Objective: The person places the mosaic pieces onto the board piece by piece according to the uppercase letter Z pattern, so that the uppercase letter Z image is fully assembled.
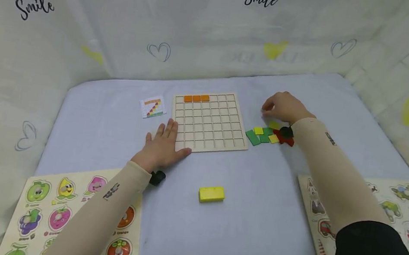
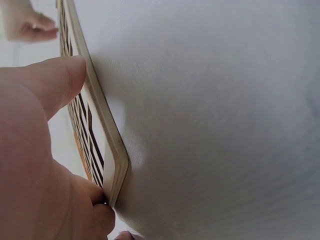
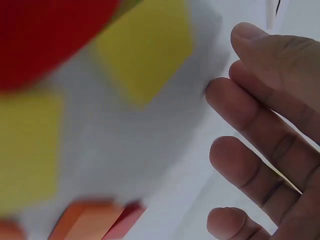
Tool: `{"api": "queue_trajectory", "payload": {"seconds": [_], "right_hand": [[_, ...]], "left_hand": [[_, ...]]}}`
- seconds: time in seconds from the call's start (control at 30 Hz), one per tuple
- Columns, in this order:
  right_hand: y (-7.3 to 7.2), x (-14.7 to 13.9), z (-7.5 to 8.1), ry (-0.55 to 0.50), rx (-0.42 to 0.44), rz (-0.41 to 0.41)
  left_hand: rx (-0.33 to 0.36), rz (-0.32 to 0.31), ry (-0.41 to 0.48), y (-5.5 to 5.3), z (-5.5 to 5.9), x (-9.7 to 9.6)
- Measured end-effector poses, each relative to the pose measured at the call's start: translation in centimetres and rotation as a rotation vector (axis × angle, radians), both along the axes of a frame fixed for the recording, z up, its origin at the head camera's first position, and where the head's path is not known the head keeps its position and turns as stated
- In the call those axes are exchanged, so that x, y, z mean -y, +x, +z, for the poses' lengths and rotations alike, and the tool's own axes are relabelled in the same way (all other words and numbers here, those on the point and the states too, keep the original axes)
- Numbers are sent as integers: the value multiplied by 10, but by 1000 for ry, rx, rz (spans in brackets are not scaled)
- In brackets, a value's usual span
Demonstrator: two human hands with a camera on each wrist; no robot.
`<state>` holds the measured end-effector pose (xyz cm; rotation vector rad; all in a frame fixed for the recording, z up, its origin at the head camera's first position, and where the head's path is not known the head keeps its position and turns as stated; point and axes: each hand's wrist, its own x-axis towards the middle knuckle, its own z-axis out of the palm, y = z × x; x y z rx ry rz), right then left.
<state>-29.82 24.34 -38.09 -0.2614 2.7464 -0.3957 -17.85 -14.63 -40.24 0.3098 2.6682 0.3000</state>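
Observation:
A wooden grid board point(image 1: 212, 128) lies on the table with three orange squares point(image 1: 196, 98) along its top row. My left hand point(image 1: 160, 149) rests spread at the board's near left corner; in the left wrist view its thumb point(image 2: 65, 80) touches the board's edge point(image 2: 107, 130). Right of the board, my right hand point(image 1: 287, 107) hovers just beyond a loose pile of green point(image 1: 253, 137), yellow point(image 1: 273, 138) and red pieces point(image 1: 288, 142). Its fingers point(image 3: 235, 160) are loosely bent and apart from the thumb, and hold nothing. Orange pieces point(image 3: 90, 220) show blurred in the right wrist view.
A small pattern card point(image 1: 153, 107) lies left of the board. Toward the front sits a yellow block point(image 1: 211, 194). A fruit puzzle board point(image 1: 82, 184) is under the left forearm, and a vehicle puzzle board point(image 1: 375, 199) under the right. A printed curtain point(image 1: 210, 28) stands behind the table.

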Motion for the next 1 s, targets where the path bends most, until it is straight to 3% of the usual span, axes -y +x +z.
{"api": "queue_trajectory", "payload": {"seconds": [0.2, 0.47, 0.8, 1.0], "right_hand": [[12, -36, 2, 20, 7, -29], [31, -64, 10, 19, 27, -58], [38, -66, 12, 42, 15, -18], [36, -64, 6, 39, 9, -41]], "left_hand": [[0, 0, -5, -1, 2, 1], [1, 3, -5, -2, 2, 4], [-2, 4, -6, -2, 1, 3], [0, 1, 1, -1, 0, 0]]}}
